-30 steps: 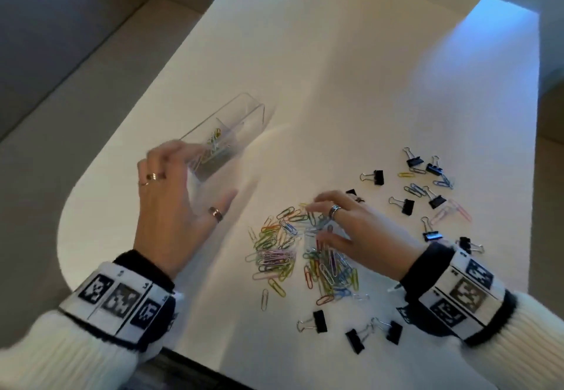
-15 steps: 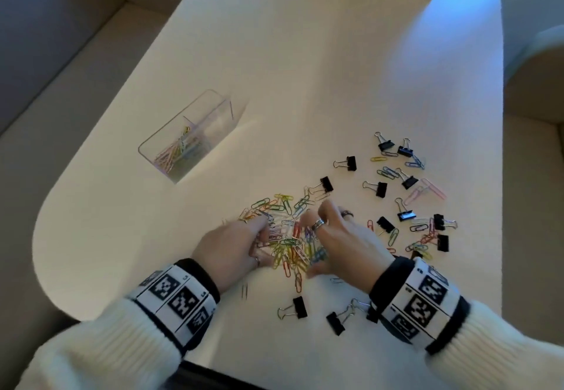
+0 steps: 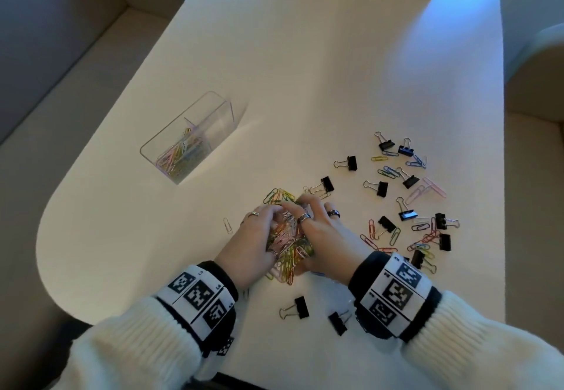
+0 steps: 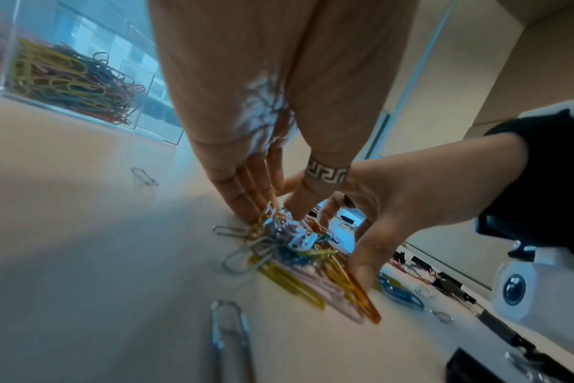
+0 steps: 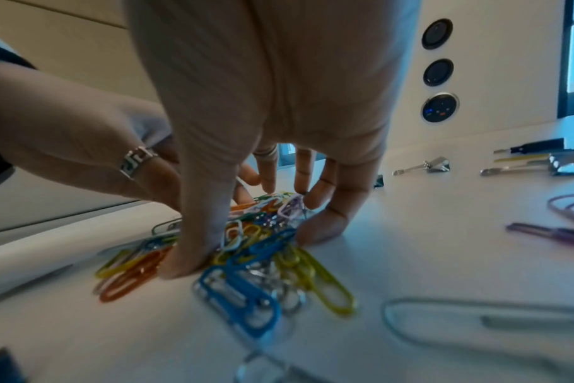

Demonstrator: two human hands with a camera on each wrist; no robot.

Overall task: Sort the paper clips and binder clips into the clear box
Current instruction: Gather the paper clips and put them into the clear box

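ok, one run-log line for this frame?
phase: gathering | left hand + right hand: cupped around paper clip pile on table | clear box: paper clips only | binder clips: on table

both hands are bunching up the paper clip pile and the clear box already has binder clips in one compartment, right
Not quite. The left hand and right hand are bunching the paper clip pile, but the clear box holds coloured paper clips, not binder clips. The head view shows it; the black binder clips lie on the table.

A white table and a wall

The white table has a round corner. Three round dark buttons sit in a row on the wall.
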